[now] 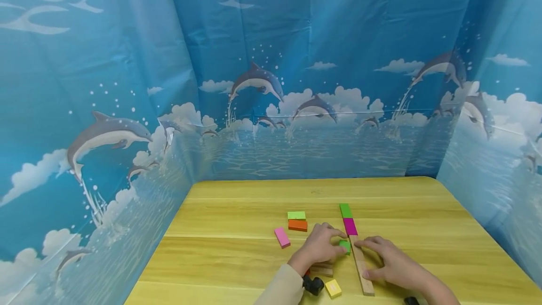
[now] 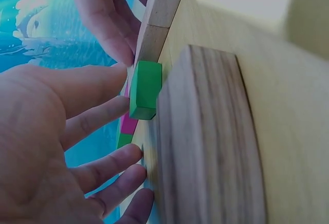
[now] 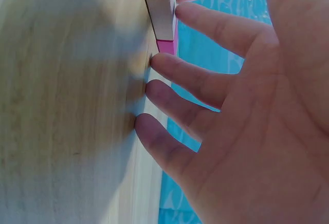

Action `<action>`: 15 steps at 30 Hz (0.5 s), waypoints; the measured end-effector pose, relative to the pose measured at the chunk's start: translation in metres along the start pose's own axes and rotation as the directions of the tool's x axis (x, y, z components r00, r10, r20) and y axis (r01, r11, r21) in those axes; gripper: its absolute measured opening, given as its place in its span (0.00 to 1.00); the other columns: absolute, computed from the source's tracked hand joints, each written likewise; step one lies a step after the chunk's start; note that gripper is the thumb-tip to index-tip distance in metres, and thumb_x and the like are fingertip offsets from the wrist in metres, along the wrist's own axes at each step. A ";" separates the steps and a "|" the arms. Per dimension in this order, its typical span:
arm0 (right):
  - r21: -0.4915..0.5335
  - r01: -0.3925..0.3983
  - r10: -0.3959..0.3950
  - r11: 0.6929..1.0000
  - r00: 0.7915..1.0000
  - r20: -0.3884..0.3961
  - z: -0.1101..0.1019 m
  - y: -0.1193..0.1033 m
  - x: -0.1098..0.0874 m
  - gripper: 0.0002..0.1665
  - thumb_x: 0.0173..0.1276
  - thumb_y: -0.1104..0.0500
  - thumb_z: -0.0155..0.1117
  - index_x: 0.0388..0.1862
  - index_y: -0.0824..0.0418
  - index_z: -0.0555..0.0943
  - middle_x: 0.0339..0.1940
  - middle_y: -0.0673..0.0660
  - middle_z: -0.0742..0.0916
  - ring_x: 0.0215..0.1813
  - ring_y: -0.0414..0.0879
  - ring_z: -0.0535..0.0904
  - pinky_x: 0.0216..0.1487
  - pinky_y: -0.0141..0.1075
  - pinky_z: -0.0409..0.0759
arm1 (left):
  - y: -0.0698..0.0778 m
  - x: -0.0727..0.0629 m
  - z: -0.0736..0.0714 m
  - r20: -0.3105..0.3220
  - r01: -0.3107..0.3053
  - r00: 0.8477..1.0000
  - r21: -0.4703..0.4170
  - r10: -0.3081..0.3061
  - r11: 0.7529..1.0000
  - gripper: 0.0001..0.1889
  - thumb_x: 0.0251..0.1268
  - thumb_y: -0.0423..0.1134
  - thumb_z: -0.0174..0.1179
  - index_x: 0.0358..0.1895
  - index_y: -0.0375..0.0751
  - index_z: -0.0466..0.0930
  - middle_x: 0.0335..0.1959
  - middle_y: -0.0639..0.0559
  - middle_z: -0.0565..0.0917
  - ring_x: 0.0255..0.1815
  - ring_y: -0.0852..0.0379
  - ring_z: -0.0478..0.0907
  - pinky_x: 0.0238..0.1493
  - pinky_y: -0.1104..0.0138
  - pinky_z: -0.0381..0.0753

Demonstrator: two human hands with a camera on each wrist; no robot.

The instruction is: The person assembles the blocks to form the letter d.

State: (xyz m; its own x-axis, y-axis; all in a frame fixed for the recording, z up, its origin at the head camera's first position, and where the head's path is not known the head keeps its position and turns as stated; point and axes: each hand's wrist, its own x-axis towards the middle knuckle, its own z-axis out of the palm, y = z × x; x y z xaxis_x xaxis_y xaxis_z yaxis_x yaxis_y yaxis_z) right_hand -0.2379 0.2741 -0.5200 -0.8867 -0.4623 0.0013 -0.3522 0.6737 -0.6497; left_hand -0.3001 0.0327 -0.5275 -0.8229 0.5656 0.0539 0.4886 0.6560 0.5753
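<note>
A line of blocks runs away from me: wooden blocks [image 1: 361,267] at the near end, then a magenta block [image 1: 350,226] and a green block [image 1: 346,210]. Just left of the wooden part sits a smaller green block [image 2: 146,90]. The thumb and index fingertips of my left hand [image 1: 321,246] are right at its upper face, the other fingers spread. My right hand [image 1: 394,265] is on the line's right side, with thumb and index fingertip at the wooden blocks. Its other fingertips [image 3: 157,93] rest on the table, fairly straight. The right thumb is hidden in the right wrist view.
Left of the hands lie a pink block [image 1: 282,237], an orange block [image 1: 298,225] and a light green block [image 1: 296,215]. A striped wooden block [image 2: 216,142] is beneath my left hand, with a yellow block [image 1: 333,288] nearer me. A dolphin-print curtain [image 1: 262,145] surrounds the table.
</note>
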 end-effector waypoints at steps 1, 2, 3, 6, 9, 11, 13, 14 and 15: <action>-0.004 -0.006 0.006 1.000 1.000 0.001 0.000 0.000 0.000 0.43 0.62 0.38 0.72 0.73 0.52 0.73 0.67 0.66 0.73 0.65 0.69 0.68 0.54 0.66 0.72 | 0.001 0.000 0.000 -0.002 0.004 1.000 0.016 -0.004 1.000 0.15 0.66 0.52 0.67 0.56 0.64 0.85 0.52 0.63 0.75 0.51 0.64 0.66 0.47 0.67 0.73; -0.003 -0.008 0.008 1.000 1.000 0.002 0.000 0.000 0.000 0.43 0.62 0.38 0.72 0.72 0.52 0.73 0.67 0.66 0.73 0.65 0.70 0.68 0.53 0.67 0.71 | 0.001 0.001 0.000 -0.007 0.007 1.000 0.029 -0.007 1.000 0.15 0.66 0.52 0.67 0.56 0.65 0.85 0.52 0.63 0.74 0.51 0.64 0.66 0.46 0.67 0.72; -0.001 -0.010 0.010 1.000 1.000 0.002 0.000 0.001 0.000 0.42 0.62 0.38 0.73 0.72 0.52 0.73 0.67 0.66 0.73 0.65 0.70 0.68 0.54 0.67 0.71 | 0.002 0.001 0.000 -0.011 0.012 1.000 0.041 -0.012 0.999 0.15 0.66 0.53 0.67 0.55 0.65 0.85 0.52 0.63 0.74 0.51 0.63 0.65 0.45 0.67 0.72; 0.002 -0.015 0.015 1.000 1.000 0.000 0.000 0.001 0.000 0.42 0.61 0.39 0.73 0.72 0.52 0.73 0.67 0.67 0.73 0.66 0.70 0.67 0.54 0.68 0.71 | 0.004 0.002 -0.001 -0.024 0.021 1.000 0.075 -0.019 0.997 0.15 0.66 0.54 0.67 0.55 0.67 0.86 0.52 0.64 0.73 0.50 0.64 0.65 0.45 0.68 0.72; 0.002 -0.012 0.012 1.000 1.000 -0.005 -0.001 0.001 0.000 0.42 0.61 0.39 0.74 0.71 0.52 0.73 0.68 0.67 0.73 0.66 0.71 0.67 0.54 0.68 0.71 | 0.004 0.004 0.000 -0.036 0.025 0.999 0.090 -0.022 0.996 0.14 0.66 0.54 0.67 0.54 0.67 0.86 0.52 0.64 0.73 0.50 0.64 0.64 0.45 0.69 0.71; 0.000 -0.018 0.018 1.000 1.000 -0.005 0.000 0.002 0.000 0.43 0.60 0.39 0.74 0.71 0.52 0.74 0.68 0.67 0.73 0.67 0.72 0.66 0.54 0.68 0.71 | 0.003 0.004 0.001 -0.040 0.028 0.999 0.099 -0.024 0.995 0.14 0.65 0.54 0.68 0.53 0.67 0.87 0.51 0.65 0.73 0.50 0.64 0.64 0.45 0.70 0.71; -0.003 -0.023 0.023 1.000 1.000 -0.004 0.001 0.002 0.000 0.43 0.60 0.38 0.74 0.71 0.52 0.74 0.68 0.67 0.73 0.67 0.72 0.66 0.54 0.69 0.71 | 0.003 0.004 0.002 -0.044 0.033 0.999 0.110 -0.029 0.993 0.13 0.65 0.54 0.68 0.52 0.67 0.88 0.51 0.65 0.73 0.49 0.65 0.64 0.44 0.70 0.71; -0.005 -0.025 0.025 1.000 1.000 -0.004 0.002 0.002 0.000 0.43 0.60 0.38 0.74 0.71 0.52 0.74 0.68 0.67 0.73 0.67 0.72 0.66 0.54 0.68 0.71 | 0.002 0.004 0.002 -0.046 0.038 0.998 0.118 -0.033 0.992 0.13 0.64 0.54 0.68 0.51 0.67 0.88 0.50 0.65 0.73 0.49 0.65 0.64 0.44 0.71 0.70; -0.005 -0.026 0.026 1.000 1.000 -0.002 0.003 0.002 0.000 0.43 0.60 0.38 0.74 0.71 0.51 0.74 0.68 0.67 0.73 0.67 0.72 0.66 0.54 0.68 0.71 | 0.002 0.004 0.003 -0.048 0.043 0.998 0.126 -0.037 0.991 0.12 0.64 0.54 0.69 0.51 0.67 0.88 0.50 0.65 0.73 0.49 0.65 0.64 0.44 0.71 0.70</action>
State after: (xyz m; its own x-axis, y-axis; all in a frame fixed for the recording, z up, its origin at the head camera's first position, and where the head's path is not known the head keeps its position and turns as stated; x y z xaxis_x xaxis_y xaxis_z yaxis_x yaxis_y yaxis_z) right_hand -0.2382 0.2740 -0.5238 -0.8962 -0.4434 -0.0139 -0.3307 0.6886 -0.6453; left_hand -0.3015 0.0375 -0.5282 -0.8535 0.5160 0.0718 0.4853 0.7374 0.4698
